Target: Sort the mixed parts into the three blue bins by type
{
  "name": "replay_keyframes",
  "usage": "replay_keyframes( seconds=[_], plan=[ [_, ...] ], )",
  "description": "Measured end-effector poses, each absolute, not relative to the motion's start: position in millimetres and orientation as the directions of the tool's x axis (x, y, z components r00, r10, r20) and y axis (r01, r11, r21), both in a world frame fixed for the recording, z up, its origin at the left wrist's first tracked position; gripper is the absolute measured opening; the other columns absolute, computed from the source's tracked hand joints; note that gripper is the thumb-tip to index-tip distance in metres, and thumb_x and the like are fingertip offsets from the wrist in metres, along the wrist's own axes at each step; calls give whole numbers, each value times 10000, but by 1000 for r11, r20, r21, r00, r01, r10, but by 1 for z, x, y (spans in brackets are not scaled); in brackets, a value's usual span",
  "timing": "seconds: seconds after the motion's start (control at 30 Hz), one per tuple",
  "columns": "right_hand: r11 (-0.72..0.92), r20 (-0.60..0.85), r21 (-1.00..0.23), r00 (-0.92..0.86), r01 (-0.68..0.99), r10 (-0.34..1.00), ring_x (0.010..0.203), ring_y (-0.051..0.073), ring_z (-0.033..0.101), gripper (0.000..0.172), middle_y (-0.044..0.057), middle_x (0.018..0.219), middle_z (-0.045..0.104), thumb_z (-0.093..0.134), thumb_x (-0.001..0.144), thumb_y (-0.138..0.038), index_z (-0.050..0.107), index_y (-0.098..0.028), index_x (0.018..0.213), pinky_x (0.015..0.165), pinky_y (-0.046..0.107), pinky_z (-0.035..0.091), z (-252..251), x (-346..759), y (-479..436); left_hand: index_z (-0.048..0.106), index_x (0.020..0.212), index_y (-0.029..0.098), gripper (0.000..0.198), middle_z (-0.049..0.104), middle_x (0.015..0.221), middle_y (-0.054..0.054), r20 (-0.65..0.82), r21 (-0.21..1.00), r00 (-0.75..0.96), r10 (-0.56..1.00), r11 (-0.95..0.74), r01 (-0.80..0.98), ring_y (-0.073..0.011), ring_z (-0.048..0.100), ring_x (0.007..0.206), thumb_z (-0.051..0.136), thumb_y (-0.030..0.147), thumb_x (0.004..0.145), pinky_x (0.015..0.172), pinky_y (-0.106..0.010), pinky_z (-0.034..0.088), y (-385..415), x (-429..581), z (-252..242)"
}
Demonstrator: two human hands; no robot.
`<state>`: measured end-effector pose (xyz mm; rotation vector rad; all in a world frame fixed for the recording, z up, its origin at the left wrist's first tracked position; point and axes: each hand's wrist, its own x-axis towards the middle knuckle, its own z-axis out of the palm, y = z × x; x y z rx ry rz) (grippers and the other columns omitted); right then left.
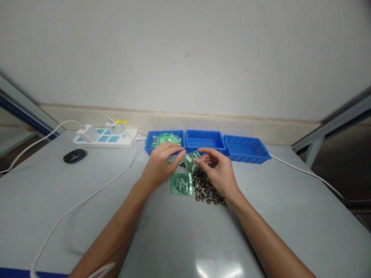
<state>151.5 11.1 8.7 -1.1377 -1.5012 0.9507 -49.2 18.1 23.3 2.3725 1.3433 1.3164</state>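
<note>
My left hand point(160, 165) and my right hand point(219, 172) meet over the grey table point(179, 235), both pinching a small clear green plastic bag point(191, 160) between their fingertips. Under the hands lies a pile of small dark metal screws point(206, 190). A filled green bag point(181, 183) lies flat just left of the pile. Behind the hands stand three blue bins in a row: the left bin point(150, 139) holds several green bags, the middle bin point(204, 141) and the right bin point(245, 149) look empty.
A white power strip point(106, 138) with plugs sits at the back left; its white cable point(87, 199) runs across the table toward me. A black round object point(75, 156) lies near it. Another white cable point(304, 170) trails off right. A wall stands close behind.
</note>
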Motion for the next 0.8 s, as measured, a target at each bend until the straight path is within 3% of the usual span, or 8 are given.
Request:
replay_keyframes(
  seconds=[0.17, 0.27, 0.37, 0.53, 0.63, 0.73, 0.8],
  plan=[
    [186, 187, -980, -1, -65, 982, 641, 114, 567, 425, -23, 777, 602, 843, 732, -355, 701, -218, 1108, 612, 259, 477, 18, 170, 8, 697, 1103, 160, 354, 781, 871, -60, 313, 903, 193, 930, -354, 242, -190, 751, 781, 795, 313, 800, 768, -329, 640, 8, -30, 19],
    [170, 174, -973, -16, -155, 985, 650, 106, 569, 455, -26, 796, 619, 867, 707, -344, 704, -236, 1118, 633, 253, 495, 19, 178, 10, 671, 1048, 163, 341, 792, 856, -53, 177, 977, 226, 958, -199, 76, -197, 773, 799, 812, 275, 758, 799, -322, 651, 3, -20, 16],
    [123, 142, -962, -66, -243, 988, 658, 100, 578, 446, -29, 790, 640, 879, 696, -332, 711, -237, 1098, 651, 241, 498, 18, 181, 11, 672, 985, 163, 298, 801, 893, -62, 129, 991, 236, 963, -132, -4, -204, 780, 835, 815, 274, 749, 836, -325, 650, 1, -15, 15],
    [64, 97, -940, -82, -334, 992, 671, 87, 612, 441, -43, 790, 663, 897, 681, -309, 711, -244, 1076, 690, 225, 513, 17, 178, 12, 694, 971, 150, 307, 799, 858, -64, 152, 988, 185, 971, -150, -23, -198, 775, 780, 826, 298, 737, 794, -323, 657, 3, -13, 18],
    [120, 132, -957, -30, -264, 991, 796, 136, 683, 434, -9, 872, 716, 877, 708, -337, 695, -244, 1091, 788, 278, 549, 14, 175, 13, 726, 951, 149, 264, 787, 823, -53, 316, 944, -12, 949, -313, 104, -180, 758, 737, 814, 289, 745, 739, -299, 650, 8, -19, 23],
    [228, 227, -972, 31, -55, 973, 878, 188, 709, 344, 39, 935, 745, 825, 760, -350, 687, -226, 1050, 842, 345, 559, 10, 174, 13, 757, 953, 165, 157, 783, 896, -54, 624, 743, -223, 749, -480, 465, -163, 726, 738, 745, 240, 816, 746, -306, 622, 13, -39, 30],
    [300, 307, -946, 46, 127, 950, 885, 206, 710, 275, 58, 960, 748, 768, 812, -336, 688, -216, 1046, 851, 376, 557, 7, 174, 12, 771, 945, 181, 120, 779, 953, -63, 778, 503, -155, 609, -456, 734, -194, 716, 843, 686, 188, 860, 835, -351, 591, 17, -58, 34]
  ],
)
